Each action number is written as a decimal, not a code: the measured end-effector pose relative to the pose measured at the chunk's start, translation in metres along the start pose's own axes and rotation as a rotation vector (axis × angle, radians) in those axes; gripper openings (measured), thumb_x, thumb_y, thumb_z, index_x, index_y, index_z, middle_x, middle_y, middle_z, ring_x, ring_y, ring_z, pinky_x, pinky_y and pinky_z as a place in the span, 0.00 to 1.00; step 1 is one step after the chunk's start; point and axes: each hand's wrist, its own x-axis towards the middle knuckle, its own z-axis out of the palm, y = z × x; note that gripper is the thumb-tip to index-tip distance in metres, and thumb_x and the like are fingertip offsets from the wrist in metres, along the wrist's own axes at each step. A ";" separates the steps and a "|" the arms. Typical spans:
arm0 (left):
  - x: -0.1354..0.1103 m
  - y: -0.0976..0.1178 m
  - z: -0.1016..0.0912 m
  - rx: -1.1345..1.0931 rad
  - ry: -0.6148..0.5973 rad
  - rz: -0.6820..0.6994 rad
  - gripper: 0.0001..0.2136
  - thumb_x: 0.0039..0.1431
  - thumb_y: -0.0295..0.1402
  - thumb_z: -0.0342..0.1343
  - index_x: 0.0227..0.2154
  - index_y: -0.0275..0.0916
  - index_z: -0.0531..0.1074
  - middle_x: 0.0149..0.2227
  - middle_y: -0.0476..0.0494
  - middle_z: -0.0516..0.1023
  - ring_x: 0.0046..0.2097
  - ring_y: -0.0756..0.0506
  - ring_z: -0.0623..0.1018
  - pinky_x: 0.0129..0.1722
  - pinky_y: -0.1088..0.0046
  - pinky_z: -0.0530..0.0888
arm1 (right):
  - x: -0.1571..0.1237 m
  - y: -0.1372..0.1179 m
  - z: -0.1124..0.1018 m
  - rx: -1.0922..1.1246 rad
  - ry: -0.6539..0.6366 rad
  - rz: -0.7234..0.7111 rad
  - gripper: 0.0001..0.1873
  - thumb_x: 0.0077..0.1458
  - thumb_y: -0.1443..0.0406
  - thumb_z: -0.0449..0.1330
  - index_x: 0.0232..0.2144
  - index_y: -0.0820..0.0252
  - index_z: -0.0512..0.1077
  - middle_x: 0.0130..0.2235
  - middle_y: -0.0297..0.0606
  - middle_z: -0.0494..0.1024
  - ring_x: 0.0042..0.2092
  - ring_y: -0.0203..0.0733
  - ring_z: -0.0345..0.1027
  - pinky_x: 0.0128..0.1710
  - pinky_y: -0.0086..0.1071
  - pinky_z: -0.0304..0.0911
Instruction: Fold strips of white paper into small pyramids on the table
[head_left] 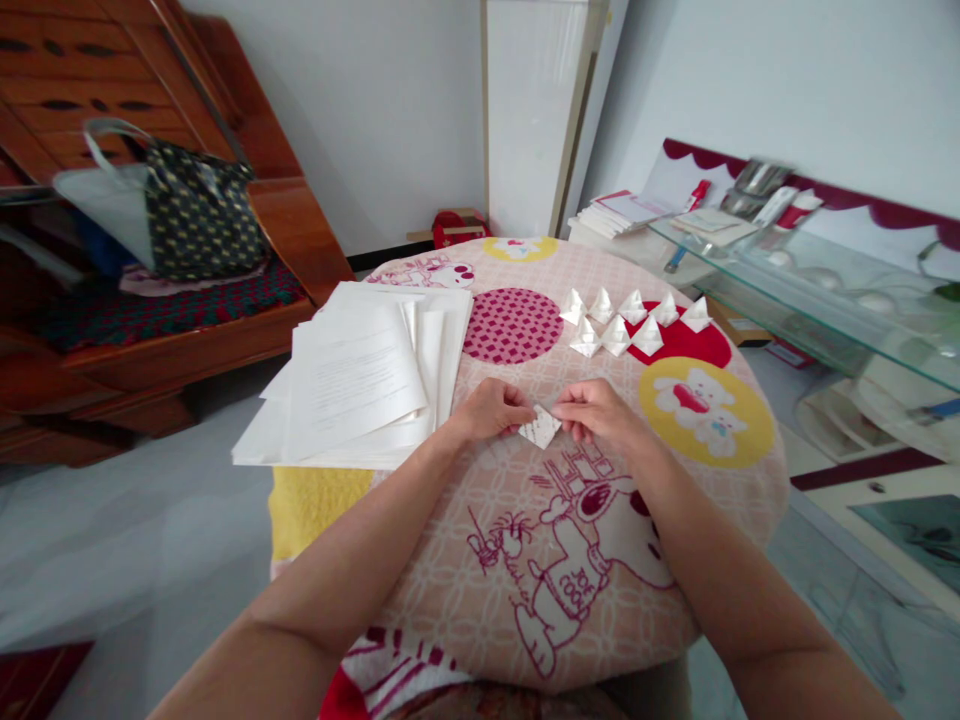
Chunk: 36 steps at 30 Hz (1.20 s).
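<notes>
A small folded piece of paper (540,430) with printed marks lies between my two hands, over the middle of the round table. My left hand (491,410) pinches its left corner between thumb and fingers. On the other side, my right hand (595,408) is closed on the right corner. Beyond my right hand stand several small folded paper boats (616,336) in two rows. To the left of my left hand rests a stack of loose paper sheets (360,365), the top ones printed with text and one partly folded over.
A patterned cloth (480,560) covers the table. At the right is a glass shelf (825,300) holding a metal container, cups and papers. A wooden bench (277,240) with a dark patterned bag (199,210) stands at the left. A red object (454,228) sits on the floor behind the table.
</notes>
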 end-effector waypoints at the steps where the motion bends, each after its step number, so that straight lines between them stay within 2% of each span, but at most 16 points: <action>1: 0.000 0.000 -0.003 -0.076 -0.015 0.000 0.09 0.53 0.30 0.62 0.20 0.35 0.72 0.17 0.52 0.70 0.20 0.54 0.67 0.22 0.77 0.61 | 0.000 -0.001 -0.003 0.063 0.013 -0.032 0.11 0.55 0.60 0.64 0.26 0.61 0.72 0.22 0.33 0.75 0.18 0.30 0.65 0.16 0.24 0.54; 6: 0.000 0.002 -0.011 -0.225 0.024 0.076 0.10 0.52 0.33 0.64 0.22 0.35 0.73 0.18 0.51 0.71 0.21 0.55 0.68 0.23 0.78 0.64 | -0.004 -0.005 -0.013 0.173 -0.027 -0.143 0.19 0.57 0.52 0.62 0.29 0.62 0.75 0.26 0.38 0.79 0.22 0.32 0.69 0.20 0.26 0.62; 10: -0.001 0.002 -0.011 -0.228 0.068 0.133 0.09 0.50 0.34 0.65 0.23 0.34 0.74 0.19 0.51 0.72 0.22 0.55 0.68 0.23 0.79 0.63 | -0.006 -0.005 -0.012 0.167 -0.074 -0.159 0.17 0.54 0.52 0.65 0.28 0.62 0.75 0.27 0.38 0.80 0.24 0.33 0.71 0.24 0.28 0.65; 14: -0.002 0.001 -0.010 -0.217 0.072 0.166 0.09 0.50 0.34 0.65 0.24 0.34 0.73 0.19 0.51 0.72 0.21 0.54 0.69 0.22 0.79 0.63 | -0.005 -0.006 -0.008 0.179 -0.056 -0.173 0.16 0.51 0.54 0.67 0.29 0.62 0.76 0.25 0.36 0.79 0.24 0.33 0.70 0.25 0.28 0.66; 20: -0.002 0.002 -0.011 -0.204 0.074 0.134 0.08 0.52 0.33 0.65 0.25 0.34 0.74 0.19 0.51 0.73 0.22 0.54 0.69 0.24 0.78 0.64 | -0.004 -0.005 -0.004 0.185 -0.012 -0.218 0.13 0.51 0.56 0.66 0.27 0.61 0.77 0.24 0.36 0.78 0.25 0.35 0.70 0.27 0.29 0.66; 26: -0.004 0.007 -0.009 -0.292 0.018 0.087 0.06 0.52 0.31 0.64 0.24 0.34 0.75 0.19 0.51 0.73 0.22 0.54 0.70 0.24 0.79 0.65 | -0.006 -0.007 0.000 0.225 0.041 -0.227 0.12 0.49 0.57 0.66 0.24 0.60 0.76 0.22 0.35 0.77 0.24 0.35 0.69 0.26 0.30 0.66; 32: -0.006 0.008 -0.006 -0.351 0.007 0.088 0.07 0.51 0.31 0.64 0.23 0.35 0.74 0.19 0.51 0.73 0.22 0.54 0.70 0.24 0.78 0.66 | -0.005 -0.006 0.005 0.273 -0.043 -0.196 0.15 0.49 0.54 0.67 0.28 0.61 0.78 0.26 0.37 0.81 0.27 0.37 0.73 0.28 0.30 0.68; 36: -0.007 0.007 -0.003 -0.379 -0.002 0.064 0.07 0.51 0.31 0.65 0.24 0.34 0.74 0.20 0.50 0.74 0.22 0.54 0.71 0.25 0.78 0.68 | -0.003 -0.003 0.011 0.282 -0.050 -0.173 0.16 0.48 0.53 0.68 0.25 0.61 0.77 0.25 0.36 0.80 0.26 0.36 0.72 0.27 0.29 0.68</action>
